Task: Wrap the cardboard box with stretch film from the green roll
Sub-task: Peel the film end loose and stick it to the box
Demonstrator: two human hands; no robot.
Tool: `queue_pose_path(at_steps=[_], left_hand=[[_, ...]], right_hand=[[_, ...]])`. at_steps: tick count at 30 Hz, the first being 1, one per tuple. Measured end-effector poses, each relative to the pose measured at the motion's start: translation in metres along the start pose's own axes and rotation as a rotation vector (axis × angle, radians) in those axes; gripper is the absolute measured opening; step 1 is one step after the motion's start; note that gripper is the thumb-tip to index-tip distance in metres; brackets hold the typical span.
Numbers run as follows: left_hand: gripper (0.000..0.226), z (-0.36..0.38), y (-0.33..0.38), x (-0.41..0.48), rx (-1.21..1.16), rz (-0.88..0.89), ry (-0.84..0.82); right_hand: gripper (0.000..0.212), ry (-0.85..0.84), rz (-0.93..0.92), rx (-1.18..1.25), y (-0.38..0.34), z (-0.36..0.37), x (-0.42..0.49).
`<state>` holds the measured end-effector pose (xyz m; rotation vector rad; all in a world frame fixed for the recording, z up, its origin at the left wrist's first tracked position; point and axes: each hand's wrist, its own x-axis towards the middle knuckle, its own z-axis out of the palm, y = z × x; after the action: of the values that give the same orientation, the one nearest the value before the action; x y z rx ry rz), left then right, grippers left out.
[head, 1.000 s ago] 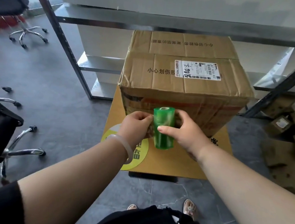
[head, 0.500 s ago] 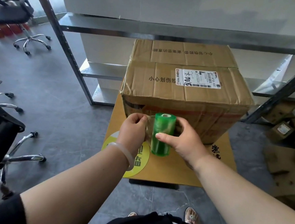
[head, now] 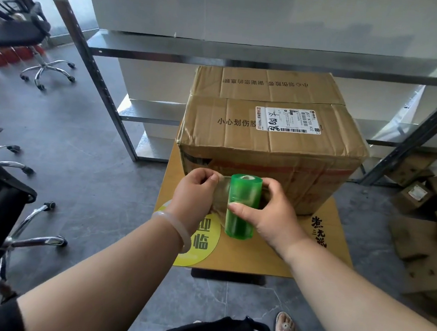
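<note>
cardboard box [head: 272, 143] is sitting closed on the small yellow table [head: 336, 255], shipping label [head: 287, 120] on its top; green roll [head: 242, 207] is standing upright just in front of the box's near face, over the table; right hand [head: 273, 215] is gripping the roll, thumb across its front, fingers curled round the back; left hand [head: 196, 192] is pinching the loose edge of the film [head: 221, 194] between thumb and curled fingers, just left of the roll; a short clear span of film is stretching between left hand and roll; cannot tell whether film is touching the box; pale bracelet [head: 177, 227] is sitting on the left wrist; metal shelving [head: 221, 60] is standing behind the box.
</note>
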<state>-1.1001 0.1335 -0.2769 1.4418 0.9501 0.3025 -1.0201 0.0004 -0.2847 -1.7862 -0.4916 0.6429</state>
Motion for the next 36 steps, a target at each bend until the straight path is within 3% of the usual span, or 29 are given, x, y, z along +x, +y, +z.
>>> queue_pose_path(at_steps=[4,9,14,18,23,28,36], left_hand=[[0.017,-0.003,-0.001,0.001,0.034,-0.045,-0.062],[0.022,-0.012,0.007,-0.002,-0.259,-0.329,-0.250],[0.013,-0.021,-0.002,-0.009,-0.163,-0.348,-0.437],[0.012,-0.017,-0.010,-0.011,-0.303,-0.243,-0.341],[0.015,-0.008,-0.010,-0.018,-0.205,-0.099,-0.151],[0.013,-0.007,-0.010,-0.024,-0.218,-0.047,-0.037],[0.017,-0.005,-0.009,-0.026,-0.352,-0.137,-0.070]], right_hand=[[0.056,-0.052,0.075,0.029,-0.001,0.003,0.003],[0.064,-0.128,0.089,0.097,-0.011,0.002,0.009],[0.054,-0.129,0.110,0.211,-0.017,-0.004,0.011],[0.065,-0.107,0.126,0.219,-0.013,-0.005,0.011],[0.080,-0.061,0.122,0.128,-0.006,-0.004,0.011],[0.072,-0.076,0.122,0.109,-0.004,0.003,0.009],[0.071,-0.088,0.121,0.198,0.003,0.001,0.005]])
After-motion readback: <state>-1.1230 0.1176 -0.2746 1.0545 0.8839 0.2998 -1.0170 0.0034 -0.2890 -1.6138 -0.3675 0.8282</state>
